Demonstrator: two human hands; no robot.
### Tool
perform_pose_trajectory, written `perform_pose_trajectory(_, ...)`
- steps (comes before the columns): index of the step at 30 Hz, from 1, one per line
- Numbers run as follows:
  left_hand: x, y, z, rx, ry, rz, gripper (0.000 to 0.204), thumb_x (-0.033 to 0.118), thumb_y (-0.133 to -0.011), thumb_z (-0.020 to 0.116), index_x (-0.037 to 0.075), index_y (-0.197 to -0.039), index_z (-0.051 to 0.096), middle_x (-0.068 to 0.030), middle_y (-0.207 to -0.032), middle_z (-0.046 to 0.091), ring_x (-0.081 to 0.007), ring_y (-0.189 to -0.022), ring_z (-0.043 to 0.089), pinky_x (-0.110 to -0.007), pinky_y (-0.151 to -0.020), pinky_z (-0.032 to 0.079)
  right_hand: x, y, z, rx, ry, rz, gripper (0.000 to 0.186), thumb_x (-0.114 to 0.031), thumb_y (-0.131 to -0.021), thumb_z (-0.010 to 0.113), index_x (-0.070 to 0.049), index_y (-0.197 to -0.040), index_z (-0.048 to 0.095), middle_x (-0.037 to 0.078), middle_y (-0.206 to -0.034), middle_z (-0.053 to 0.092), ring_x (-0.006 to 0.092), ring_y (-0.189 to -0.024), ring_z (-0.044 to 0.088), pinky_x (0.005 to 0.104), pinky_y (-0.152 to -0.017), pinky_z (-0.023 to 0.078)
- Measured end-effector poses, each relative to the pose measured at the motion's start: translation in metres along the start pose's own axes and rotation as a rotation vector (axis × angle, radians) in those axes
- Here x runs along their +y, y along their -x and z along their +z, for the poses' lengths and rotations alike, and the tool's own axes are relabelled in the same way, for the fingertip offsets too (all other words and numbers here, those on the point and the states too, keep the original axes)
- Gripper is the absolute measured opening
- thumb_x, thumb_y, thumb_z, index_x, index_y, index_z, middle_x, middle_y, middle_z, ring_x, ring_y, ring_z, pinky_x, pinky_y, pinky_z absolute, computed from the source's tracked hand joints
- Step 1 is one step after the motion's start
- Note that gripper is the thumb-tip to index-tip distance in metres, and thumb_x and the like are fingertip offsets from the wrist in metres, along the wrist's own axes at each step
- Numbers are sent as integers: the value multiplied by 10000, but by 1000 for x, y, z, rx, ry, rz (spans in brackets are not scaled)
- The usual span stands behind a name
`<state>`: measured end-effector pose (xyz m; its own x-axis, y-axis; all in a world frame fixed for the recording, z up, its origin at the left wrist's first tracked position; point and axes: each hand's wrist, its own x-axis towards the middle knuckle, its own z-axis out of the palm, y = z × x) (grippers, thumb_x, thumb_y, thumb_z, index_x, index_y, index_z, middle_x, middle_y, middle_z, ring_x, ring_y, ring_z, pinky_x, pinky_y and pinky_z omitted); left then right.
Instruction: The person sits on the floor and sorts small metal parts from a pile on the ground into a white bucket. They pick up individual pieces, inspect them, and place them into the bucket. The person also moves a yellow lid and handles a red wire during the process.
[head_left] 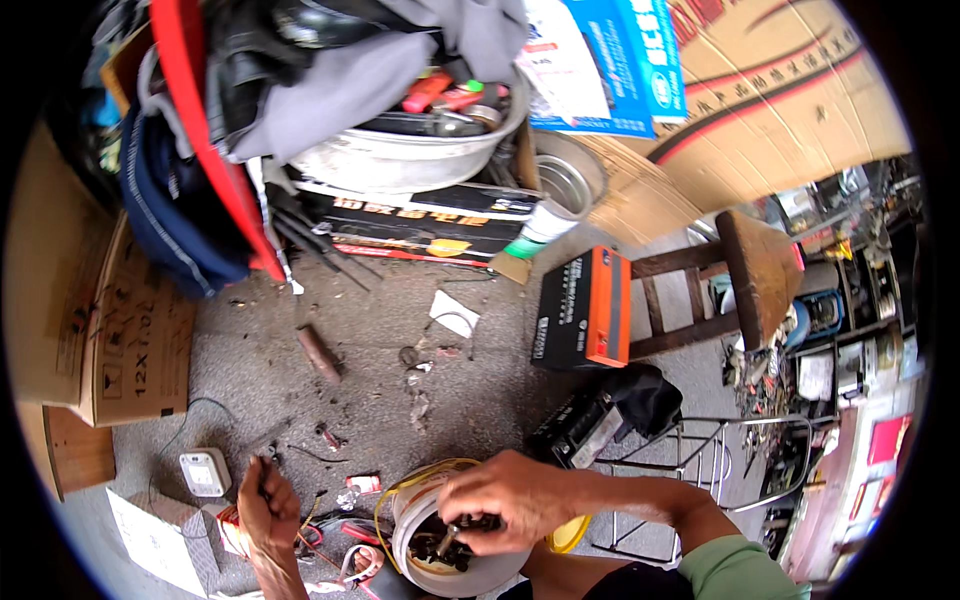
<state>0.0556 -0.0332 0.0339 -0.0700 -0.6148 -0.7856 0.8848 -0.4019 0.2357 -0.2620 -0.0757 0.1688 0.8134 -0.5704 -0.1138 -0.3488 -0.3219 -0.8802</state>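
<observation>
At the lower left my left hand (268,505) is closed, its thumb and finger pinching a small metal part (268,453) whose kind I cannot make out. My right hand (510,500) reaches over a white bucket (408,535). Its fingers are curled round a bolt-like metal piece (448,542) with a shiny shank. Dark, greasy metal parts (430,552) lie in the bucket beneath the hand. A yellow cord (420,470) loops around the bucket's far rim. Between my hands, red-handled pliers (360,533) lie among wires on the floor.
A black and orange box (580,310) stands beside a tipped wooden stool (755,285). Closer in are a black battery-like case (575,430) and a metal rack (690,455). Cartons (140,330) stand at left, with a white square device (205,471) nearby. A rusty tube (318,352) lies ahead.
</observation>
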Motion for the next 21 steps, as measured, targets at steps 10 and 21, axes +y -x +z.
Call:
perform_pose_trajectory(10, -55, 20, -26, -41, -5, -114, 299, 371, -929, 480, 124, -762, 506, -12, -641, 465, -101, -453, 353, -234, -351, 241, 19, 41, 5, 278, -249, 335, 236, -250, -829, 623, -28, -905, 595, 107, -849, 617, 184, -652, 627, 295, -562, 478)
perform_pose_trajectory(21, -80, 17, -14, -91, -18, -179, 349, 378, -920, 498, 110, -696, 487, -28, -647, 502, -118, -463, 362, -241, -362, 248, 234, -5, -89, 698, 352, 856, 412, -121, -789, 536, -38, -1192, 514, 254, -989, 618, 354, -923, 611, 422, -847, 462)
